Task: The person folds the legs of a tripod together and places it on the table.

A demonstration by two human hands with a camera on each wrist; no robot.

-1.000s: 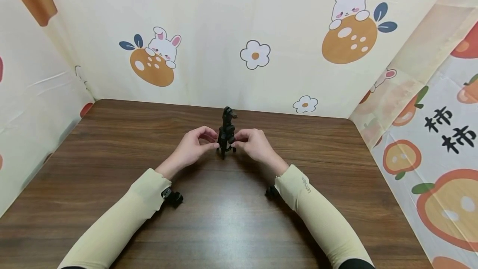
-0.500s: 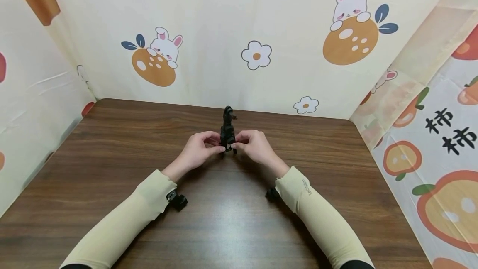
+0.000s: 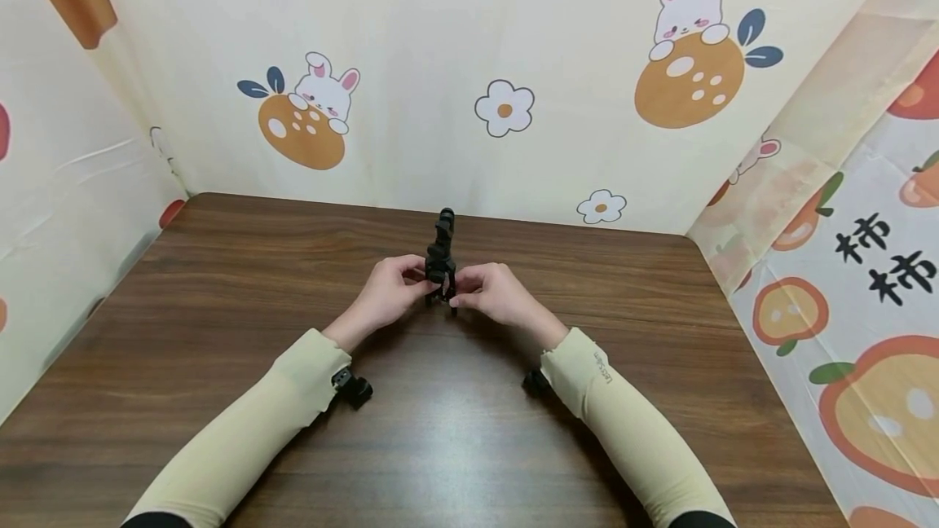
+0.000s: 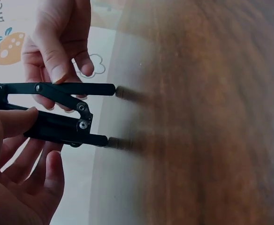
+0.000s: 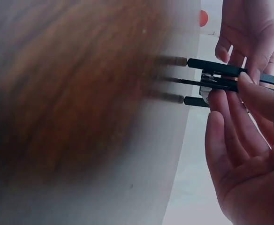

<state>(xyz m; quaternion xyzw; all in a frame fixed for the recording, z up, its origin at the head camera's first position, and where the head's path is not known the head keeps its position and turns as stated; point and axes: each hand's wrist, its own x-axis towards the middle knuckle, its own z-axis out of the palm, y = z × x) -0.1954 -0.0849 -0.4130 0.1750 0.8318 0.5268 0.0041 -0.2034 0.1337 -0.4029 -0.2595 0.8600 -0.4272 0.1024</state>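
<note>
A small black tripod (image 3: 440, 255) stands upright toward the back of the table, between the two hands. My left hand (image 3: 385, 292) pinches it from the left, thumb in front. My right hand (image 3: 499, 297) holds a leg on the right side between thumb and fingers. The left wrist view shows two tripod legs (image 4: 87, 88) apart, joined by a hinged brace (image 4: 82, 108). In the right wrist view several legs (image 5: 214, 65) point at the tabletop, their feet close to their reflections. The fingers partly hide the tripod's middle.
The brown wooden table (image 3: 455, 430) meets a patterned cloth wall (image 3: 418, 104) just behind the tripod. More printed cloth (image 3: 844, 308) hangs on the right side. A small black camera (image 3: 352, 388) sits at the left wrist.
The tripod has turned about its upright axis; the part that stuck out to the right at its top no longer does. My left hand has shifted slightly right, while the right barely moved.
</note>
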